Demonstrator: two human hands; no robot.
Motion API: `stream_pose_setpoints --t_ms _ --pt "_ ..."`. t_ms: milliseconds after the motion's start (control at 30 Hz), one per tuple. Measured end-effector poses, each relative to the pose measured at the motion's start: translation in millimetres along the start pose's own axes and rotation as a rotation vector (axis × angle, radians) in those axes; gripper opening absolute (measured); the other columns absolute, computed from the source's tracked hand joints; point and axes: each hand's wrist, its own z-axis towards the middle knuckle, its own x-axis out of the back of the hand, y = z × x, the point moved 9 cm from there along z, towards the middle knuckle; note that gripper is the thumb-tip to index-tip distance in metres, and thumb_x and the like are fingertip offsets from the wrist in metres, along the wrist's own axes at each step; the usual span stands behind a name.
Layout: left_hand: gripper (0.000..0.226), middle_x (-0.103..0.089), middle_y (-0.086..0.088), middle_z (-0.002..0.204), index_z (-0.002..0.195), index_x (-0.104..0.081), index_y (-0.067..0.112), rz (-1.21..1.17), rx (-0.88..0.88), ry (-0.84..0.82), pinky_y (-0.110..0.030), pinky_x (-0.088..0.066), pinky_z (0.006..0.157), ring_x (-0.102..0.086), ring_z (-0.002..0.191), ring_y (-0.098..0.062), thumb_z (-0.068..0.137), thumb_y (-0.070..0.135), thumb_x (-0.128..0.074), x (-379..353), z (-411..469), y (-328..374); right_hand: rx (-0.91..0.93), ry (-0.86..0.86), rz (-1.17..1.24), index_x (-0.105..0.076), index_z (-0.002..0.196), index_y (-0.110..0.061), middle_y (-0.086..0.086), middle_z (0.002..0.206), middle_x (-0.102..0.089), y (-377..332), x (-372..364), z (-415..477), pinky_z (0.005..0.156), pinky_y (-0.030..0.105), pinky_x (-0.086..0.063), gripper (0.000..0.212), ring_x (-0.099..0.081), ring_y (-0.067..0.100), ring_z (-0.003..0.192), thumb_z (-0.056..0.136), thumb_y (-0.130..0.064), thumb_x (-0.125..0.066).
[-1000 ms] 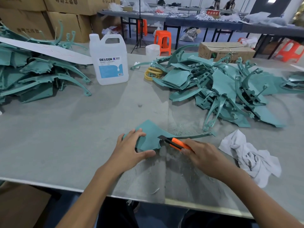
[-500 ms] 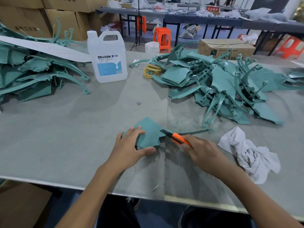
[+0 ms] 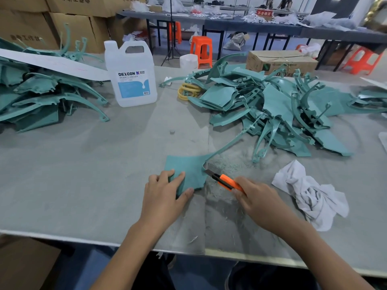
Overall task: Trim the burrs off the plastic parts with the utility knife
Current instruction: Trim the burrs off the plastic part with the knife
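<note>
A teal plastic part [image 3: 188, 166], a flat plate with a long thin arm running up to the right, lies on the grey table near the front edge. My left hand [image 3: 165, 193] presses flat on the plate's near corner, thumb at its lower edge. My right hand [image 3: 257, 197] grips an orange utility knife [image 3: 224, 180]; its blade tip touches the plate's right edge. Fine teal shavings [image 3: 228, 164] lie just beyond the blade.
Teal part piles sit at the back right [image 3: 272, 105] and far left [image 3: 37, 95]. A white DEXCON jug [image 3: 132, 76] stands at the back centre, yellow rings [image 3: 187, 91] beside it. A crumpled white rag [image 3: 314, 195] lies right of my right hand. A cardboard box [image 3: 280, 61] sits behind.
The part has turned under my left hand, its thin arm swinging from pointing right to pointing up-right. The knife blade has shifted along the plate's right edge.
</note>
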Motion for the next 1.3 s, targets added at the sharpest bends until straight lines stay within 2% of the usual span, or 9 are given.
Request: stream_pose_setpoints --t_ms 167,300,467,633,733,867,1000,1200,1300 --pt "0.059 -0.045 0.002 0.148 0.145 -0.052 0.035 -0.031 -0.006 0.017 -0.035 -0.035 0.103 -0.033 0.117 -0.024 0.094 0.065 -0.048 1 1 1 0.041 -0.078 -0.022 -0.05 0.109 -0.027 -0.009 0.09 -0.055 -3 -7 -2 0.067 0.034 -0.039 0.015 -0.054 0.017 0.076 0.107 -0.039 -0.04" --pt "0.057 -0.046 0.001 0.148 0.144 -0.053 0.034 -0.062 -0.007 0.02 -0.036 -0.034 0.103 -0.032 0.115 -0.023 0.095 0.062 -0.05 1 0 0 -0.001 -0.017 -0.057 -0.047 0.102 -0.023 -0.01 0.081 -0.049 4 -2 2 0.066 0.037 -0.04 0.016 -0.056 0.022 0.074 0.108 -0.037 -0.04" --pt "0.057 -0.044 0.003 0.148 0.145 -0.052 0.035 -0.083 0.003 0.016 -0.033 -0.034 0.104 -0.029 0.114 -0.021 0.095 0.063 -0.048 1 0 -1 0.036 -0.041 -0.001 -0.051 0.105 -0.027 -0.013 0.079 -0.05 1 -5 -1 0.057 0.024 -0.032 0.015 -0.05 0.007 0.066 0.107 -0.039 -0.042" --pt "0.057 -0.044 0.003 0.149 0.144 -0.053 0.035 -0.08 -0.002 0.013 -0.034 -0.034 0.103 -0.03 0.113 -0.021 0.095 0.063 -0.048 -1 0 -1 0.002 -0.005 -0.047 -0.044 0.098 -0.028 -0.011 0.076 -0.049 6 1 3 0.056 0.028 -0.032 0.015 -0.051 0.012 0.064 0.108 -0.039 -0.04" --pt "0.056 -0.044 0.002 0.148 0.144 -0.053 0.035 -0.076 -0.003 0.018 -0.033 -0.033 0.103 -0.03 0.113 -0.021 0.095 0.062 -0.048 -1 1 -1 0.027 -0.033 -0.064 -0.049 0.104 -0.028 -0.012 0.076 -0.05 2 -3 2 0.055 0.024 -0.032 0.015 -0.05 0.007 0.062 0.107 -0.039 -0.04" --pt "0.055 -0.044 0.002 0.149 0.144 -0.053 0.035 -0.089 -0.004 0.022 -0.033 -0.032 0.104 -0.028 0.114 -0.021 0.095 0.061 -0.049 -1 0 -2 -0.017 0.001 -0.074 -0.048 0.102 -0.024 -0.01 0.071 -0.049 6 0 5 0.054 0.029 -0.034 0.016 -0.053 0.014 0.062 0.108 -0.038 -0.041" --pt "0.056 -0.042 0.004 0.149 0.145 -0.051 0.036 -0.095 -0.005 0.026 -0.032 -0.031 0.104 -0.026 0.113 -0.018 0.096 0.062 -0.048 -1 -1 -2 -0.005 -0.042 -0.083 -0.047 0.102 -0.024 -0.011 0.073 -0.048 8 -1 4 0.061 0.034 -0.039 0.017 -0.055 0.018 0.068 0.108 -0.039 -0.041" --pt "0.055 -0.044 0.002 0.148 0.144 -0.053 0.034 -0.092 -0.01 0.029 -0.032 -0.031 0.103 -0.028 0.112 -0.02 0.096 0.061 -0.049 0 0 -1 -0.003 -0.017 -0.076 -0.047 0.102 -0.024 -0.011 0.072 -0.048 7 -1 4 0.058 0.033 -0.035 0.017 -0.052 0.014 0.063 0.108 -0.039 -0.041" --pt "0.055 -0.045 0.002 0.148 0.144 -0.053 0.034 -0.105 -0.007 0.038 -0.032 -0.032 0.103 -0.029 0.112 -0.02 0.096 0.061 -0.05 0 -1 -2 -0.004 -0.023 -0.089 -0.048 0.104 -0.024 -0.011 0.073 -0.048 7 -1 5 0.059 0.032 -0.038 0.017 -0.054 0.014 0.064 0.108 -0.039 -0.04"
